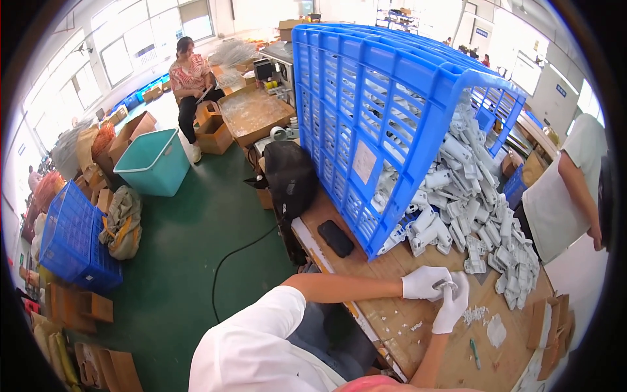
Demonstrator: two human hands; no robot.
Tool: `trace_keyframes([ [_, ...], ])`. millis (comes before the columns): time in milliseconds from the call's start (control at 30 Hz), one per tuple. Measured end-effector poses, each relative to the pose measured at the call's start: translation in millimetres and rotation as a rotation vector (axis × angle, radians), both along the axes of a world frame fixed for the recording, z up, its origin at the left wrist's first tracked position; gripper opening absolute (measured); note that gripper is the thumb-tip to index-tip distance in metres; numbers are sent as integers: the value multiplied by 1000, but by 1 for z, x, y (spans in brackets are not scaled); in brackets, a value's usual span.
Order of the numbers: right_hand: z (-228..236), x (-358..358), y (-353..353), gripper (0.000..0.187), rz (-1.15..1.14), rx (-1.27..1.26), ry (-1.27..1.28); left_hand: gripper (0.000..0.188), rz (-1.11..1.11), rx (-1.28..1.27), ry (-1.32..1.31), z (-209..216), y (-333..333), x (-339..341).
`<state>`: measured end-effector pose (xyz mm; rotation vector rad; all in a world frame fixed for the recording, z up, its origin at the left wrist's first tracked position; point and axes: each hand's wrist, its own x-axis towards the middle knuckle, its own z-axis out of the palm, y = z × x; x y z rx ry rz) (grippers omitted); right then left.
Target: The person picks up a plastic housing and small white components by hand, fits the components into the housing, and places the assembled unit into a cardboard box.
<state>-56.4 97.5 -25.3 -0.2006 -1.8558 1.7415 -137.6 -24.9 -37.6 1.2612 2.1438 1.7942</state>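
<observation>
Both of my hands wear white gloves and meet over the wooden table (392, 264). My left hand (421, 283) reaches in from the left, its fingers closed on a small pale plastic part (445, 285). My right hand (452, 306) comes up from below and grips the same part, mostly hidden by the gloves. Just beyond them, a heap of white and grey plastic housings (480, 222) spills out of a big blue crate (375, 98) tipped on its side. Small white scraps (475, 315) lie beside my right hand.
A green pen-like tool (475, 353) and a white flat piece (496, 331) lie nearby. Left of the heap are a dark case (336, 238) and a black bag (288, 178). Open cardboard (547, 330) is at right. One person (567, 183) stands right; another (191, 81) sits far left.
</observation>
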Motion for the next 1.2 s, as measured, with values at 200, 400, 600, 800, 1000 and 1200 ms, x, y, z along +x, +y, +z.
trace_keyframes([
  [200, 2, 4, 1, 34, 6, 353, -144, 27, -31, -41, 10, -8, 1, -5],
  [400, 1, 3, 2, 39, -26, 429, -135, 29, -23, 16, 130, -9, 5, -7],
  [600, -3, 9, 2, 34, -17, 393, -110, 30, -6, 26, 139, -5, 1, 2],
  [800, -3, 15, 8, 33, 56, 330, -131, 30, -11, 50, 145, -12, -2, 8],
  [1000, 4, 0, 1, 25, 70, 254, -132, 38, 4, 67, 191, -6, -6, -6],
  [1200, 3, -2, 3, 35, -56, 211, -100, 30, 64, 1, 99, 2, 11, -7],
])
